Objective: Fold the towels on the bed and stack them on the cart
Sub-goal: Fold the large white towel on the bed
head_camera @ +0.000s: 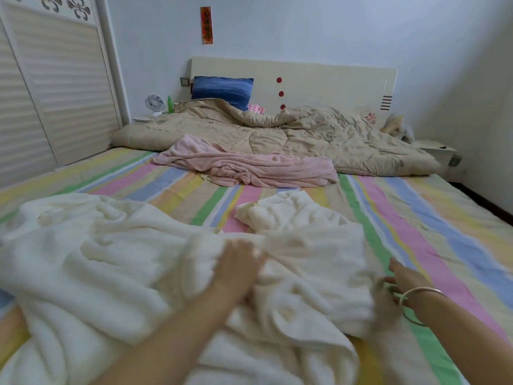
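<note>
Cream towel: a big crumpled cream towel (pixel 116 259) lies heaped across the near end of the bed (pixel 433 223), right in front of the person.
Pink towel: a pink towel (pixel 249 165) lies rumpled farther up the bed, its far edge against the beige quilt (pixel 305 134), well apart from both hands.
Left hand: the left hand (pixel 238 263) rests on the middle of the cream towel; blur hides the fingers, so I cannot tell whether they grip or lie flat.
Right hand: the right hand (pixel 405 279), a bangle (pixel 422 293) on its wrist, is at the towel's right edge, fingers curled and seemingly pinching the cloth (it is smeared there).
Handling: soft, thick and floppy, light enough but bulky; it will sag, so I'd take it by two corners of one edge.
Lie: the heap runs left to right across the bed, which looks like its long axis; the pink towel also stretches crosswise.
Cart: not in view.
</note>
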{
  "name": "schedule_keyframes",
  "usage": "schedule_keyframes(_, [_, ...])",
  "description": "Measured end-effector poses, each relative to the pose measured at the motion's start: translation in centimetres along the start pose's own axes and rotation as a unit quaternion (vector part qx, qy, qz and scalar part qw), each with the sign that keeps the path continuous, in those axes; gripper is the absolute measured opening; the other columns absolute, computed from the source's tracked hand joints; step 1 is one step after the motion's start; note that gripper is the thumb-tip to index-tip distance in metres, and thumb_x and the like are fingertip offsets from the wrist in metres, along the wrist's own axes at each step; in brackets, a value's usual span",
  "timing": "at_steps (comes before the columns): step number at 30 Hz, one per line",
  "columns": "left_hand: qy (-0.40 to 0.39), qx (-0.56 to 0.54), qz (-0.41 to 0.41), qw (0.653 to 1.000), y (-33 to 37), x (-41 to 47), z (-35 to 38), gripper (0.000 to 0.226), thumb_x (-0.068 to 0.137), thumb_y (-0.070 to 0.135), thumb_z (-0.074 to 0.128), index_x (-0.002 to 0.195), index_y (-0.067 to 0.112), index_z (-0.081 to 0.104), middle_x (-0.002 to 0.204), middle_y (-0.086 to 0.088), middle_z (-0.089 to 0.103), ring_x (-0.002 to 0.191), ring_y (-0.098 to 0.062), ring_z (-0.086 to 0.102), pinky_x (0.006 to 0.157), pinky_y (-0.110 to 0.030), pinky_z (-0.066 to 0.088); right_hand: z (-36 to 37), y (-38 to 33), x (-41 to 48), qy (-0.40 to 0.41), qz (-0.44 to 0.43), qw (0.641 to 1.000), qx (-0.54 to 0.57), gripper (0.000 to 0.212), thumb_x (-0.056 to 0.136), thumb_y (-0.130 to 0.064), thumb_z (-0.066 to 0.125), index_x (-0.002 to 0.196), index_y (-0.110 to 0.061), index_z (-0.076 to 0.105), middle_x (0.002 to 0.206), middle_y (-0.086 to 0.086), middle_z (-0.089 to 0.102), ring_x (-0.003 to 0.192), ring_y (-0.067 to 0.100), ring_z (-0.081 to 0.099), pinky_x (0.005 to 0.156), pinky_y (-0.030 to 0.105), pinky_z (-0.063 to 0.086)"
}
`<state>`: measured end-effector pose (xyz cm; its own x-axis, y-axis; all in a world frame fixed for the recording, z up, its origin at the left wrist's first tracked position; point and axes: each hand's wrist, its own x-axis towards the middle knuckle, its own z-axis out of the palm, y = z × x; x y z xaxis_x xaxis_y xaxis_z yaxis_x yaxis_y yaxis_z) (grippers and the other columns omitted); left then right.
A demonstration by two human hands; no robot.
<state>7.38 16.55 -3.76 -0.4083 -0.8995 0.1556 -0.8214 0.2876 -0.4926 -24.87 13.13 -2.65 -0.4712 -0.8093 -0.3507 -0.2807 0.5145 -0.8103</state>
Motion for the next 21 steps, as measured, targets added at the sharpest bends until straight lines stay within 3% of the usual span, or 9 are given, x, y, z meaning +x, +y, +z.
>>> schedule_keyframes(3, [-0.113, 0.019, -0.19, 0.975, -10.4, -2.4, 4.0, 0.044, 0.098, 0.024, 0.035, 0.136, 0.043, 0.047, 0.123, -0.004, 0.056, 0.111, -0.024, 0.055, 0.093, -0.037, 0.04, 1.5, 0.3, -0.5, -0.062, 0.035, 0.989, 0.127, 0.025, 0.103, -0.025, 0.04, 0.117, -0.008, 0.051, 0.081, 0.012, 0.057, 0.064, 0.026, 0.051, 0.058, 0.03, 0.039])
schedule_keyframes(6, [-0.108, 0.043, -0.301, 0.946, -16.2, -6.4, 6.0, 0.051, 0.099, 0.033, 0.035, 0.149, 0.038, 0.03, 0.13, -0.003, 0.05, 0.116, -0.025, 0.048, 0.097, -0.038, 0.035, 3.8, -0.2, -1.2, -0.121, 0.049, 0.979, 0.159, 0.021, 0.101, -0.02, 0.047, 0.118, -0.01, 0.053, 0.087, 0.012, 0.06, 0.067, 0.024, 0.055, 0.05, 0.028, 0.049])
schedule_keyframes(8, [-0.113, -0.012, -0.326, 0.938, -15.8, -6.1, 5.6, 0.06, 0.097, 0.038, 0.039, 0.153, 0.033, 0.019, 0.142, -0.006, 0.042, 0.125, -0.027, 0.042, 0.104, -0.039, 0.03, 5.8, -0.8, -1.7, -0.159, 0.057, 0.969, 0.181, 0.021, 0.1, -0.02, 0.05, 0.117, -0.008, 0.053, 0.09, 0.013, 0.061, 0.071, 0.026, 0.059, 0.043, 0.028, 0.053])
schedule_keyframes(11, [-0.038, -0.167, -0.323, 0.931, -11.3, -3.1, 2.2, 0.069, 0.091, 0.03, 0.05, 0.153, 0.026, 0.02, 0.155, -0.006, 0.026, 0.141, -0.027, 0.024, 0.116, -0.038, 0.016, 9.3, -1.9, -2.6, -0.216, 0.08, 0.95, 0.212, 0.021, 0.098, -0.02, 0.053, 0.112, -0.005, 0.054, 0.093, 0.017, 0.063, 0.075, 0.03, 0.063, 0.052, 0.035, 0.054])
schedule_keyframes(14, [0.079, -0.318, -0.227, 0.917, -4.8, -1.2, -2.6, 0.054, 0.086, 0.02, 0.052, 0.138, 0.029, 0.045, 0.141, 0.004, 0.047, 0.129, -0.019, 0.041, 0.109, -0.031, 0.027, 12.8, -2.5, -3.7, -0.263, 0.074, 0.944, 0.186, 0.018, 0.091, -0.022, 0.064, 0.092, -0.004, 0.064, 0.082, 0.013, 0.067, 0.069, 0.024, 0.065, 0.053, 0.03, 0.051])
schedule_keyframes(16, [0.018, -0.38, -0.158, 0.911, -0.9, -1.3, -4.7, 0.052, 0.082, 0.044, 0.055, 0.132, 0.032, 0.049, 0.131, 0.006, 0.056, 0.122, -0.018, 0.05, 0.106, -0.034, 0.034, 14.2, -2.9, -4.3, -0.285, 0.075, 0.932, 0.211, 0.024, 0.094, -0.02, 0.061, 0.08, 0.0, 0.062, 0.075, 0.016, 0.062, 0.057, 0.02, 0.065, 0.048, 0.024, 0.051])
schedule_keyframes(17, [-0.055, -0.363, -0.13, 0.921, 0.6, -1.4, -4.8, 0.066, 0.077, 0.056, 0.056, 0.137, 0.031, 0.044, 0.135, 0.003, 0.053, 0.126, -0.02, 0.047, 0.11, -0.038, 0.03, 14.2, -3.1, -4.4, -0.291, 0.071, 0.926, 0.23, 0.027, 0.096, -0.02, 0.057, 0.079, 0.0, 0.061, 0.074, 0.016, 0.06, 0.057, 0.019, 0.065, 0.051, 0.023, 0.051])
schedule_keyframes(19, [-0.178, -0.273, -0.098, 0.94, 2.5, -1.9, -3.0, 0.099, 0.072, 0.068, 0.064, 0.152, 0.028, 0.018, 0.156, -0.002, 0.028, 0.143, -0.021, 0.025, 0.118, -0.05, 0.012, 13.2, -3.8, -4.4, -0.299, 0.061, 0.911, 0.277, 0.021, 0.095, -0.022, 0.057, 0.086, -0.004, 0.065, 0.075, 0.015, 0.067, 0.062, 0.022, 0.066, 0.058, 0.028, 0.054])
schedule_keyframes(21, [-0.208, -0.244, -0.117, 0.94, 3.1, -1.8, -0.9, 0.12, 0.07, 0.07, 0.067, 0.155, 0.024, -0.004, 0.163, 0.001, 0.003, 0.149, -0.019, 0.005, 0.119, -0.054, 0.001, 10.4, -4.5, -4.2, -0.279, 0.036, 0.901, 0.331, 0.014, 0.092, -0.018, 0.06, 0.084, -0.008, 0.066, 0.064, 0.008, 0.07, 0.052, 0.02, 0.067, 0.048, 0.027, 0.054])
